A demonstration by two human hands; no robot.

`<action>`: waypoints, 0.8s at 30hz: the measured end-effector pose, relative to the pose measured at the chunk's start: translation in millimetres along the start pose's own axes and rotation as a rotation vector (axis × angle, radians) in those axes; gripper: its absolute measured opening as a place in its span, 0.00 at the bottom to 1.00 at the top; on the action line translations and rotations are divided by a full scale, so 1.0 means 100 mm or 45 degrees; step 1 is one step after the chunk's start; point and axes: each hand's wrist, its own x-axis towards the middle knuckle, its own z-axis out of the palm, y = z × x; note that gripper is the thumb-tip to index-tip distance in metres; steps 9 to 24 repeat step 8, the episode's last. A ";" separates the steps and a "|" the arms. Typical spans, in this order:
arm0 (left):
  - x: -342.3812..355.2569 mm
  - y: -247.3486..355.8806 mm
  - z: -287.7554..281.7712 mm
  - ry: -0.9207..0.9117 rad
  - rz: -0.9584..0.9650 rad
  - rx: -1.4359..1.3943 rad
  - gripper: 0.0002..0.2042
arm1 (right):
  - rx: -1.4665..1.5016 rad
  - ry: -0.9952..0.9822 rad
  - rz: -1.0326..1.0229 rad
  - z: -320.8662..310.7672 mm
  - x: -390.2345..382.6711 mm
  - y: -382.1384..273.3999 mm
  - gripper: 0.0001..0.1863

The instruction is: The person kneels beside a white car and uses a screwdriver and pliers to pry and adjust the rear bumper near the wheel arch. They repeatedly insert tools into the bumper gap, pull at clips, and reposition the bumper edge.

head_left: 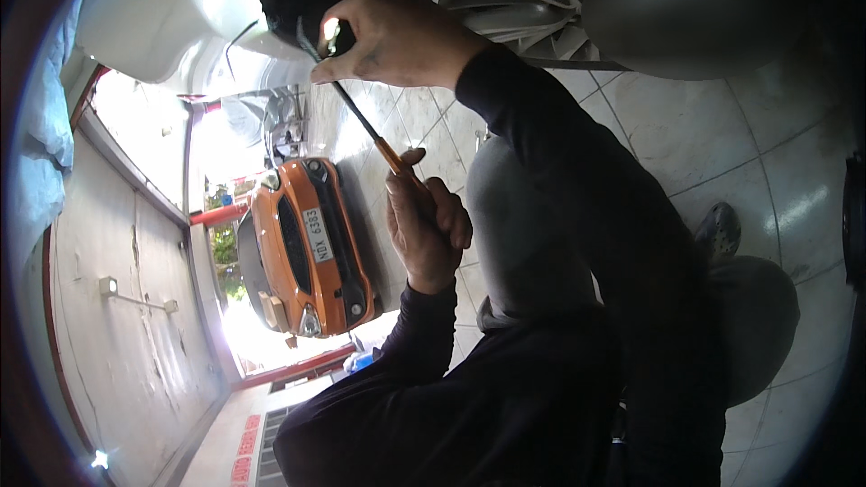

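Note:
My left hand (pixel 424 225) is closed around the orange handle of a slim hand tool (pixel 393 154) that looks like a screwdriver. Its thin dark shaft slants up and to the left. At the far end, a short bent grey piece (pixel 308 39) shows by the tip; I cannot make out what it is. My right hand (pixel 388 39) reaches in from the right, its thumb and curled fingers round the tip end. Light shows through the gap between thumb and fingers. Just beyond that hand is a wheel (pixel 541 4) with pale spokes and a black tyre.
A white, glossy car panel (pixel 162 27) fills the upper left. Beyond my left hand stands an orange car (pixel 293 248), turned sideways in view. Below me spreads a tiled floor (pixel 731 144). My grey-clad knees (pixel 514 225) are close to my arms. A blurred patch covers part of the upper right.

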 end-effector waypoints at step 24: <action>0.03 0.00 0.06 0.098 0.008 -0.071 0.27 | 0.146 -0.158 0.100 0.12 0.09 -0.05 0.25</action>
